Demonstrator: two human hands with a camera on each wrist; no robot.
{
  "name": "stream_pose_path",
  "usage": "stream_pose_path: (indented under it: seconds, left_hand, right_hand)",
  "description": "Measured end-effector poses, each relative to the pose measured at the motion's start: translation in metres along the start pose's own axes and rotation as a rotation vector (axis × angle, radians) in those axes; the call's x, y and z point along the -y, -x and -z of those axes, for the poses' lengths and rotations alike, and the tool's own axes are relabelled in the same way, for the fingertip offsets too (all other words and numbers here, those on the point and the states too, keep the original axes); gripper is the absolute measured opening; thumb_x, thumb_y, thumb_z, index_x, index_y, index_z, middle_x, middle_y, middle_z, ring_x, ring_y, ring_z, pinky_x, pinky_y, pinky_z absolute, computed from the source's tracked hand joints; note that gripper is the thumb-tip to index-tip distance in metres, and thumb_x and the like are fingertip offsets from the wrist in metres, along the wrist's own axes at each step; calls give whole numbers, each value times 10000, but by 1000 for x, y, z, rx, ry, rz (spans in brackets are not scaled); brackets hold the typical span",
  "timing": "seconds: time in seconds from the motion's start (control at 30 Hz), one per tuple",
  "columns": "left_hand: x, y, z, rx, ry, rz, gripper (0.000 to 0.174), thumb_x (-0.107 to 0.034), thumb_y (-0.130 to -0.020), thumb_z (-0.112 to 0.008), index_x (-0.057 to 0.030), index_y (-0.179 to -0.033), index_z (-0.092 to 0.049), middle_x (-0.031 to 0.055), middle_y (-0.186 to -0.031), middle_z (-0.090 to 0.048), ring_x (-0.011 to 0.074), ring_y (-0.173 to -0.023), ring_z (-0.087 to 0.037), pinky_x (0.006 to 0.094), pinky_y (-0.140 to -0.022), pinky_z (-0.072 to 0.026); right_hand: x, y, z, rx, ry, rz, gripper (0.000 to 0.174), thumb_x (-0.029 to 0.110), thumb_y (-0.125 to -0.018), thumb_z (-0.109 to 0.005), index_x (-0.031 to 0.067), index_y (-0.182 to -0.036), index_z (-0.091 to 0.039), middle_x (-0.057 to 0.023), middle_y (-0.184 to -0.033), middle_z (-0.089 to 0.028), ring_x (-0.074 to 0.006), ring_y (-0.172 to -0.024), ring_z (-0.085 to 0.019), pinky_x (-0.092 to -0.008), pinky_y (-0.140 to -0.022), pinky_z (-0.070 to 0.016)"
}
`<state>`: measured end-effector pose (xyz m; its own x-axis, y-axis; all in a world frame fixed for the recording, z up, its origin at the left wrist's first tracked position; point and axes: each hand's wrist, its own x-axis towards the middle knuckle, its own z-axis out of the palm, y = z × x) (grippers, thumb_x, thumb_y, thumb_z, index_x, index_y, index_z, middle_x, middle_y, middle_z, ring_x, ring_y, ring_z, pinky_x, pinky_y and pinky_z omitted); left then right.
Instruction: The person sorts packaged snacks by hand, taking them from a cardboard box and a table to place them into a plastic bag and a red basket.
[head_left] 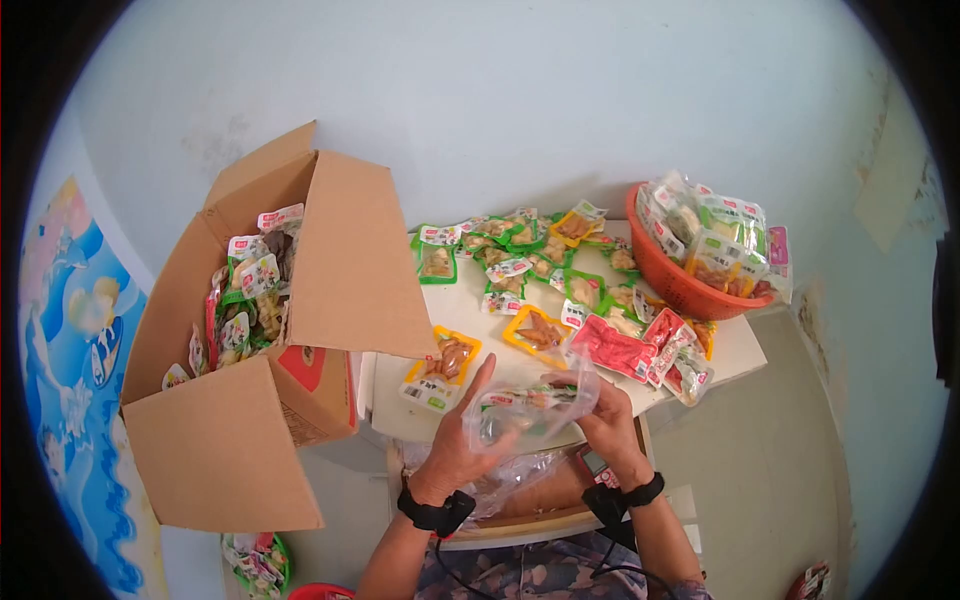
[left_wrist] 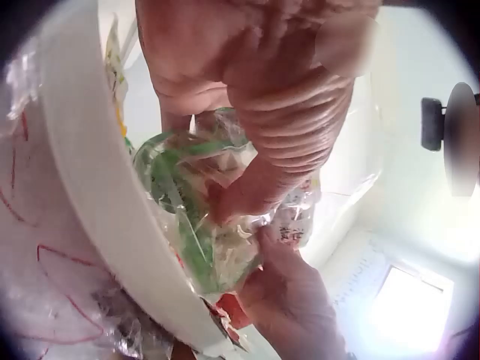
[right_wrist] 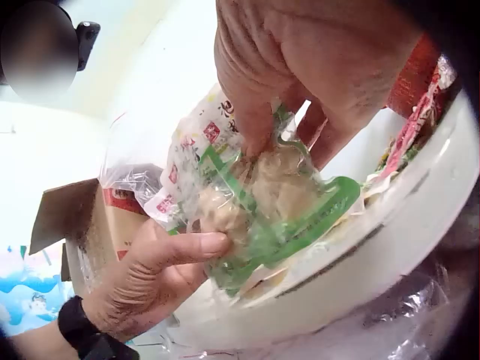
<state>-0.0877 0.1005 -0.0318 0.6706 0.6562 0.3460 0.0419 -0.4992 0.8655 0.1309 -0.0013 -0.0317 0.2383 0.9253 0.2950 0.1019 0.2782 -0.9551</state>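
Observation:
Both hands hold a clear plastic bag (head_left: pixel 540 422) over the front edge of the white table. Green-edged snack packets with pale pieces (right_wrist: pixel 289 195) show through the film, along with a white printed label side. My left hand (head_left: pixel 458 452) grips the bag from the left, its thumb across the front of the packets. On the opposite side, my right hand (head_left: pixel 612 428) pinches the bag near its upper edge, the fingertips partly hidden by the film. Nearest the left hand on the table lies a yellow-edged packet (head_left: pixel 445 365) with brown pieces.
An opened cardboard box (head_left: pixel 375 260) full of packets stands at left, flaps spread. Green, yellow and red packets cover the white table (head_left: pixel 480 335). An orange basket (head_left: pixel 665 270) heaped with bagged packets sits back right. Below, an open drawer (head_left: pixel 545 530) contains plastic film and a small red device (head_left: pixel 597 467).

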Motion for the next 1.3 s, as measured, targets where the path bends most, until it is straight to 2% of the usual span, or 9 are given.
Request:
stream_pose_path:
  seconds: [0.13,0.43,0.53,0.67,0.87,0.97,1.07,1.17,1.3]
  left_hand:
    - [0,-12,8,-20,38,-209,1054,-74,-797,-773,-38,-1651,-157,157,-1420,-603,284,-1277,-603,370,-1094,-454]
    - [6,-21,-8,-75,361,-125,1225,-111,-762,-866,-58,-1664,-40,238,-1635,-277,317,-1437,-435,430,-1161,-399]
    - [2,-20,-16,-78,466,-64,1270,-172,-735,-922,-42,-1657,-59,247,-1597,-326,299,-1426,-449,416,-1155,-405]
    - [2,-11,-27,-89,40,-111,1263,-145,-719,-926,-11,-1644,-77,177,-1527,-433,243,-1364,-498,394,-1139,-423]
    - [-9,-2,-35,-168,276,109,907,-96,-754,-857,28,-1527,-398,151,-1286,-650,226,-1239,-609,385,-1082,-481]
    - [2,0,-43,-273,395,-91,712,-64,-770,-840,13,-1409,-536,161,-1221,-686,247,-1229,-631,395,-1055,-503]
    - [11,-8,-32,-228,-48,-369,607,-28,-777,-827,-8,-1340,-599,170,-1199,-706,275,-1200,-658,406,-1030,-521]
    - [23,-7,-35,-202,-43,-312,564,-50,-792,-824,-22,-1321,-630,179,-1204,-714,291,-1184,-670,395,-1028,-516]
    - [-10,-10,-20,-71,170,-42,561,-47,-802,-786,-16,-1338,-625,148,-1214,-715,257,-1175,-662,372,-1021,-507]
  right_hand:
    - [19,3,-6,-102,-26,6,383,-31,-888,-719,18,-1267,-695,-63,-1264,-684,-177,-1199,-628,-344,-1075,-472]
    - [3,4,9,-110,32,-19,598,-6,-870,-777,11,-1426,-555,-85,-1334,-639,-189,-1233,-610,-370,-1098,-462]
    - [-4,0,12,-48,-16,0,640,-38,-864,-758,20,-1456,-522,-84,-1382,-611,-192,-1269,-592,-374,-1122,-441]
    - [6,3,-4,-22,-124,3,633,-129,-842,-670,21,-1436,-512,-93,-1440,-580,-190,-1313,-565,-378,-1151,-413]
    - [20,9,-3,87,-111,37,612,-136,-816,-632,-2,-1402,-519,-106,-1397,-627,-203,-1323,-564,-381,-1156,-411]
    - [22,2,10,149,-58,65,558,-79,-825,-668,-5,-1368,-560,-95,-1340,-666,-214,-1313,-574,-391,-1151,-417]
    - [35,-10,21,258,0,58,437,-17,-848,-687,7,-1283,-642,-85,-1313,-687,-222,-1304,-580,-399,-1149,-419]
    - [36,-14,24,287,-13,3,353,12,-868,-693,28,-1220,-706,-80,-1314,-691,-223,-1293,-589,-396,-1139,-429]
    - [33,-10,31,240,-143,-118,381,8,-879,-695,40,-1259,-708,-67,-1319,-693,-196,-1241,-618,-370,-1086,-466]
